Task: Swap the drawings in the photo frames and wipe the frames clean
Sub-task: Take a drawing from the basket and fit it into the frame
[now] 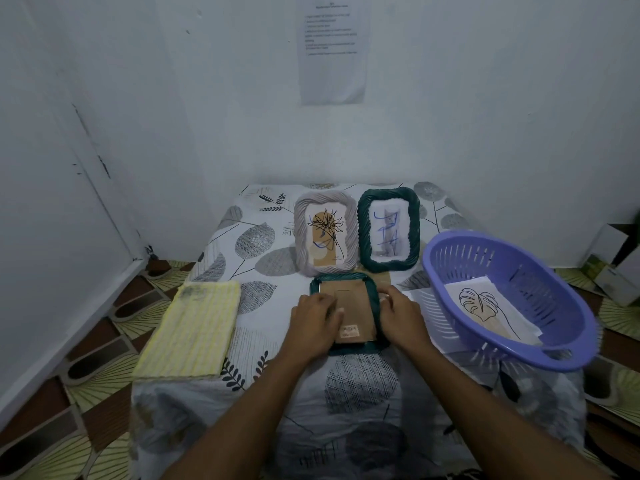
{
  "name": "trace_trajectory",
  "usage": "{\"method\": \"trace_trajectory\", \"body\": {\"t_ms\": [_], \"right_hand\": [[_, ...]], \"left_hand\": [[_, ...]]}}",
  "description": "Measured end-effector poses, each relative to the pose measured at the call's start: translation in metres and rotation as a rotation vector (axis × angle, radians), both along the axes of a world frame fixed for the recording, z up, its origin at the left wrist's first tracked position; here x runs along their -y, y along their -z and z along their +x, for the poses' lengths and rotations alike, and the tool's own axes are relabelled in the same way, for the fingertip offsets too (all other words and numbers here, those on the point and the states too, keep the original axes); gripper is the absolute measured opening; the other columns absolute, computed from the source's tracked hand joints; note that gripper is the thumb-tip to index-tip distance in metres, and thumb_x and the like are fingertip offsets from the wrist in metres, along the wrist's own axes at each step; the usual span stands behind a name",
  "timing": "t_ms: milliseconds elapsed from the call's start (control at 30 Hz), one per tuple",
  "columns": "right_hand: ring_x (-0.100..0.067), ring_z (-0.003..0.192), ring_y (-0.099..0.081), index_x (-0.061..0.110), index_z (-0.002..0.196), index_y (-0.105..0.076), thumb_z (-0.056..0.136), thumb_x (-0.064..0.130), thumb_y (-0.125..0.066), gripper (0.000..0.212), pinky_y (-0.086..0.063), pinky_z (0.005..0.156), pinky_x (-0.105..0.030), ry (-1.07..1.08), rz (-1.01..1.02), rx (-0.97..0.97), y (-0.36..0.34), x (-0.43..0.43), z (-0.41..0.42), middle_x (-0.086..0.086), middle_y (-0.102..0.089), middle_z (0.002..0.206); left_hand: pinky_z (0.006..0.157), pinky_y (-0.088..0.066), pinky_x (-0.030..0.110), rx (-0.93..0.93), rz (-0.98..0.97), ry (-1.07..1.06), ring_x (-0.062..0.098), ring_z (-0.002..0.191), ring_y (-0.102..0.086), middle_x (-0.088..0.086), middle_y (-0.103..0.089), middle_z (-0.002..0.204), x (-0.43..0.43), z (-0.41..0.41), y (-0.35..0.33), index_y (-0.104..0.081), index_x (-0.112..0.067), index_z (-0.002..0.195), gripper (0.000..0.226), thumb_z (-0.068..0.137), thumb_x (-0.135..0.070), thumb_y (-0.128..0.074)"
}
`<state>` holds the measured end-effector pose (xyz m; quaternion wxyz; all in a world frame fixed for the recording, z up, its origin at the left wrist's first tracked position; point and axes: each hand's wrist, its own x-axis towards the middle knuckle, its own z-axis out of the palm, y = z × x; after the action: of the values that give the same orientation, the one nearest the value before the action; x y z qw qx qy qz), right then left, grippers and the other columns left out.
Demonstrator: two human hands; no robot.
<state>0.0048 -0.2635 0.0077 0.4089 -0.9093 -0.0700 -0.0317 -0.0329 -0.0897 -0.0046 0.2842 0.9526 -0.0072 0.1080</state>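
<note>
A small table draped in a white cloth (263, 341) printed with grey leaves stands in a corner of white walls (485, 98), one printed sheet (333, 53) stuck to the far wall. The floor (104, 341) shows brown and green fan-patterned tiles, and cardboard boxes (616, 271) sit on it at the far right.

There are three photo frames, all rectangular with rounded corners and twisted, rope-like rims. The pale grey frame (300, 237) stands upright at the far middle with a flower drawing (327, 237) in it. Just right of it stands one dark green frame (364, 233) with a greyish picture (388, 233) marked by blue strokes. The second dark green frame (341, 277) lies face down at the near middle, its brown cardboard backing (349, 306) facing up.

One folded yellow cloth (194, 327), ribbed and soft-looking, lies at the left edge. One oval purple plastic basket (540, 271) with slotted walls sits at the right, tilted, holding white sheets topped by a leaf line drawing (485, 306).

Two bare hands work on the face-down frame. The left hand (317, 320) rests knuckles-up on the backing's left side, fingers bent down; whether it pinches anything I cannot tell. The right hand (398, 311) has its fingers curled over the frame's right rim, grasping it
</note>
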Motion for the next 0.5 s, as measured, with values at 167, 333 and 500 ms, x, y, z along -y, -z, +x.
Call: {"method": "trace_trajectory", "body": {"t_ms": [167, 333, 500], "right_hand": [[-0.016, 0.093, -0.059, 0.021, 0.117, -0.058, 0.102, 0.016, -0.033, 0.029, -0.050, 0.081, -0.034, 0.057, 0.356, -0.096, -0.016, -0.005, -0.003, -0.001, -0.062, 0.107], [-0.015, 0.100, -0.064, 0.014, 0.122, -0.055, 0.103, 0.013, -0.031, 0.030, -0.053, 0.073, -0.023, -0.010, 0.676, -0.178, -0.039, -0.013, -0.007, -0.005, -0.065, 0.111], [-0.016, 0.105, -0.062, 0.015, 0.121, -0.055, 0.103, 0.013, -0.034, 0.028, -0.050, 0.065, -0.020, -0.056, 0.730, -0.196, -0.050, -0.012, -0.007, -0.004, -0.066, 0.112]], "left_hand": [[0.103, -0.040, 0.042, -0.080, -0.172, -0.074, 0.031, 0.122, -0.048, 0.013, -0.055, 0.134, 0.020, 0.006, -0.019, -0.053, -0.014, 0.133, 0.063, 0.090, -0.059, -0.045], [0.107, -0.034, 0.046, -0.211, -0.252, -0.134, 0.031, 0.130, -0.038, 0.005, -0.044, 0.144, 0.030, 0.009, -0.046, -0.038, -0.022, 0.141, 0.092, 0.070, -0.078, -0.054], [0.098, -0.048, 0.047, -0.141, -0.793, -0.141, 0.023, 0.106, -0.059, 0.005, -0.062, 0.119, 0.017, 0.002, -0.055, -0.059, -0.023, 0.119, 0.041, 0.079, -0.033, -0.068]]}}
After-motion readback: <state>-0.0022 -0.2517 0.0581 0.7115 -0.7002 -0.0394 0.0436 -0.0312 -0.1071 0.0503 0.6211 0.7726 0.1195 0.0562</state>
